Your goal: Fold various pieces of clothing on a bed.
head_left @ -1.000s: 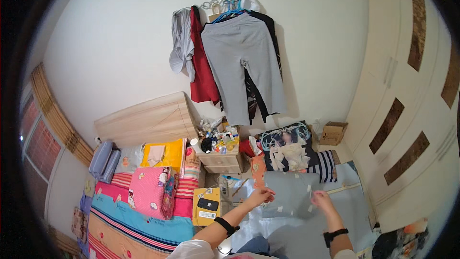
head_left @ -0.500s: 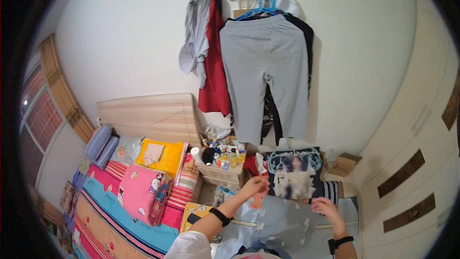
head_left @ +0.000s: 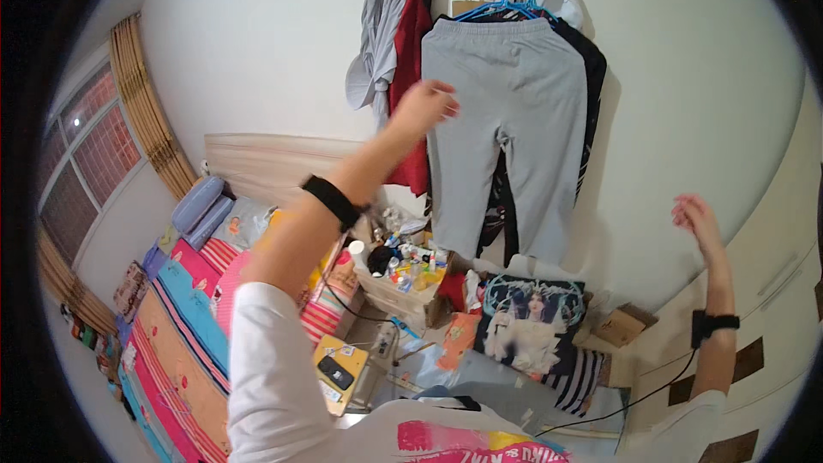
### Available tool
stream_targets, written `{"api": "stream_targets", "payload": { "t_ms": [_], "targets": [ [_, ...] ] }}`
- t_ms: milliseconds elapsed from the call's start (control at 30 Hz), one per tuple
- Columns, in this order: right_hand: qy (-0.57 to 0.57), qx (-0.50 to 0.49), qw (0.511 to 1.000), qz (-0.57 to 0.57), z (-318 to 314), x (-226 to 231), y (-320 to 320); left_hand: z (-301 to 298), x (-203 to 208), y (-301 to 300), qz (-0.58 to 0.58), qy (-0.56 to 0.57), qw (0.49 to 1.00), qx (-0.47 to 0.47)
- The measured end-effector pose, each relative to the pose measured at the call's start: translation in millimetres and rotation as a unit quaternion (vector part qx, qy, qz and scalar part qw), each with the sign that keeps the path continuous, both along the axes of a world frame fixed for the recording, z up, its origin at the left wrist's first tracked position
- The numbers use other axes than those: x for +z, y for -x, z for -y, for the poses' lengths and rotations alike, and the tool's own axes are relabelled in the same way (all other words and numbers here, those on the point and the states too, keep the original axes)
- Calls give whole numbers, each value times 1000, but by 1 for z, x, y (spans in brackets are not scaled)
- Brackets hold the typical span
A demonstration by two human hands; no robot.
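My left hand (head_left: 429, 106) is raised in front of the hanging clothes, by the waist side of a pair of light grey sweatpants (head_left: 506, 111). Its fingers point right, loosely apart and somewhat blurred, with nothing seen in them; whether they touch the fabric I cannot tell. Off to the right, my right hand (head_left: 696, 221) is held up against the pale wall, fingers loosely bent and apart, holding nothing. The sweatpants hang on blue hangers (head_left: 506, 9) from a wall rack, over a black garment. A red garment (head_left: 410, 133) and a grey one (head_left: 382, 39) hang to their left.
A small cabinet (head_left: 399, 300) crowded with bottles stands below. A phone (head_left: 335, 372) lies on a yellow stool (head_left: 351, 394). To the left is a bed with colourful bedding (head_left: 184, 309). A printed black pillow (head_left: 489, 334) and a cardboard box (head_left: 624, 326) sit lower right.
Both hands have risen and spread apart, the left up to the sweatpants and the right outward to the right. The view has shifted, and more of my arms and shirt shows.
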State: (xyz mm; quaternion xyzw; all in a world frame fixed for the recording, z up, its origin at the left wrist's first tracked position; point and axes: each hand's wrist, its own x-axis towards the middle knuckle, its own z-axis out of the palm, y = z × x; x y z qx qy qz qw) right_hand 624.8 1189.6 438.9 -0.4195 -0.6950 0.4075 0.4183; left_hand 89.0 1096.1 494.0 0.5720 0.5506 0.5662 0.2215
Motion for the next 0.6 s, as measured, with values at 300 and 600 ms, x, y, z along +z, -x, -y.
{"api": "stream_targets", "payload": {
  "t_ms": [300, 600],
  "targets": [
    [-176, -112, 977, 41, -114, 196, 2, -62, 117, 76, -328, -52, 939, 87],
    [-333, -26, 934, 124, -275, 178, 277, -287, 87, 142, -291, -81, 927, 222]
  ]
}}
